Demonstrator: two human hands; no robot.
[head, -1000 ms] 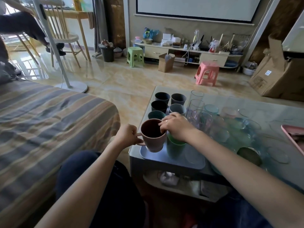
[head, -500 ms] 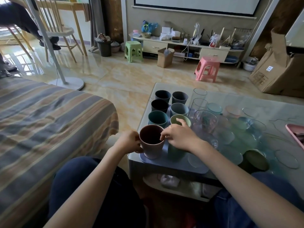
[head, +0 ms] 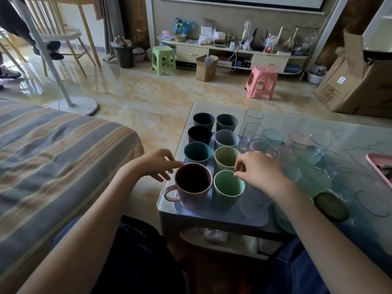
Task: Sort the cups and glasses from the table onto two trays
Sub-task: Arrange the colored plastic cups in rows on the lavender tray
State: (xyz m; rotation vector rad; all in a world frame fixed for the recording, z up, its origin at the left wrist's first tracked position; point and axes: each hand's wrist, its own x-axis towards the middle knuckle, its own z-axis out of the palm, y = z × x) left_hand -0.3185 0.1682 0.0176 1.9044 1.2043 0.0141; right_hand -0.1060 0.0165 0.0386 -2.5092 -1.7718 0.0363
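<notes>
A lavender tray (head: 214, 216) on the near left corner of the glass table (head: 360, 132) holds several plastic cups in two columns. The pink mug (head: 192, 188) stands at the front left, its handle pointing left. The light green cup (head: 228, 193) stands beside it. Behind them are a teal cup (head: 197, 154) and a yellow-green cup (head: 226, 158). My left hand (head: 156, 164) hovers with spread fingers just left of the pink mug, holding nothing. My right hand (head: 259, 172) hangs over the green cup's right rim, thumb tip at the rim. Clear glasses (head: 253, 132) and tinted ones (head: 314, 179) crowd the table to the right.
A pink tray (head: 380, 168) shows at the table's right edge. A striped couch (head: 55, 149) lies to my left, a fan base (head: 78, 105) beyond it. Pink stool (head: 262, 81), green stool (head: 163, 59) and cardboard boxes (head: 358, 85) stand on the floor.
My left hand let go of the pink mug's handle and opened. My right hand lifted off the green cup and shifted right. Both cups now stand on the tray.
</notes>
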